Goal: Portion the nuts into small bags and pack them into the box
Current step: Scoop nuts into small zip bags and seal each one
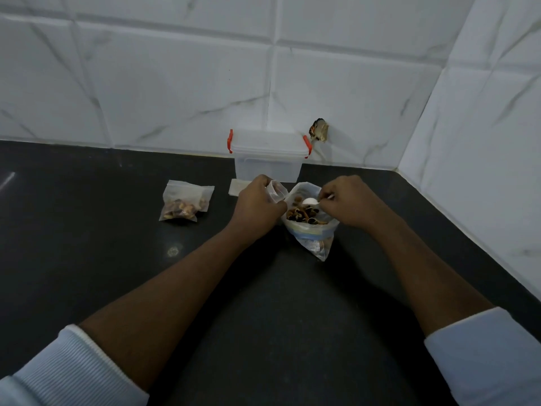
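A large clear bag of mixed nuts [310, 227] stands open on the dark counter. My right hand [348, 200] pinches the handle of a white spoon [311, 201] whose bowl lies in the nuts. Just left of it, my left hand [257, 202] grips a small empty clear bag [276, 191] with its mouth held open beside the big bag. Two small filled bags [184, 205] lie together on the counter to the left. A clear plastic box [268, 155] with red latches and its lid on stands behind my hands by the wall.
A flat white stack of empty small bags [237, 187] lies in front of the box, partly behind my left hand. Tiled walls close the counter [87, 230] at the back and right. A dark damaged spot [319, 131] marks the wall right of the box.
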The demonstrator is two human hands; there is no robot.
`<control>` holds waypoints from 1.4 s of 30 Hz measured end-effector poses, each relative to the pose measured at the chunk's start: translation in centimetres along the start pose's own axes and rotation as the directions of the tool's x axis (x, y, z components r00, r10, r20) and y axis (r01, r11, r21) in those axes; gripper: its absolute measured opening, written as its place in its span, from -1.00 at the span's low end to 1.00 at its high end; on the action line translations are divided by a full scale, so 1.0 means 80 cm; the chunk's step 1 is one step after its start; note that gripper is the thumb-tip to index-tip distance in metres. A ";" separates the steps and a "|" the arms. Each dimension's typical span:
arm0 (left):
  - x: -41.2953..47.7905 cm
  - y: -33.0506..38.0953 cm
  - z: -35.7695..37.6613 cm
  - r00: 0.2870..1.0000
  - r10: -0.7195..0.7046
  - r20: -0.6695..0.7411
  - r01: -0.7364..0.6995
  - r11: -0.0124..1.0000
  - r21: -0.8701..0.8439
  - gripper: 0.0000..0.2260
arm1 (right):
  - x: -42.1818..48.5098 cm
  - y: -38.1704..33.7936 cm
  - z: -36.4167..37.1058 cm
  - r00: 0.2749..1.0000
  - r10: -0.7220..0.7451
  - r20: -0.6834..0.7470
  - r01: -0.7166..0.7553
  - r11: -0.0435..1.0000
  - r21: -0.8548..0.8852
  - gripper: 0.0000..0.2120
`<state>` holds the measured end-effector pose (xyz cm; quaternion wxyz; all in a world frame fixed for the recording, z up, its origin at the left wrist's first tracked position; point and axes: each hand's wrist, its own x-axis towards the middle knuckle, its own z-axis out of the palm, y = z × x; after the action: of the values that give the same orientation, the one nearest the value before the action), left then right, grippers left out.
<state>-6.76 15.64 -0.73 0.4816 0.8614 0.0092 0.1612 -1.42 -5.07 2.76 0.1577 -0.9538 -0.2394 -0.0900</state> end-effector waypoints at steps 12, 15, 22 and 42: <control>0.004 -0.001 -0.014 0.989 0.085 0.118 -0.102 0.983 0.151 -0.56 | -0.012 0.006 -0.009 0.997 0.064 -0.052 -0.056 0.986 0.158 -0.80; 0.003 -0.002 -0.013 0.987 0.086 0.136 -0.102 0.988 0.115 -0.57 | -0.012 0.005 -0.005 0.986 0.165 -0.011 -0.154 0.941 0.300 -0.82; 0.003 -0.003 -0.008 0.985 0.070 0.155 -0.084 0.993 0.088 -0.57 | -0.013 0.019 -0.006 0.874 0.433 0.220 -0.444 0.533 0.720 -0.86; 0.008 -0.011 -0.002 0.994 0.003 0.113 -0.014 0.995 0.100 -0.60 | -0.023 -0.021 -0.010 0.965 -0.219 -0.145 0.259 0.888 0.380 -0.74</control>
<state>-6.09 16.31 -1.20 0.4366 0.8923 -0.0135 0.1138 -3.96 -4.74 3.51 0.3466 -0.8597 -0.3601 -0.1052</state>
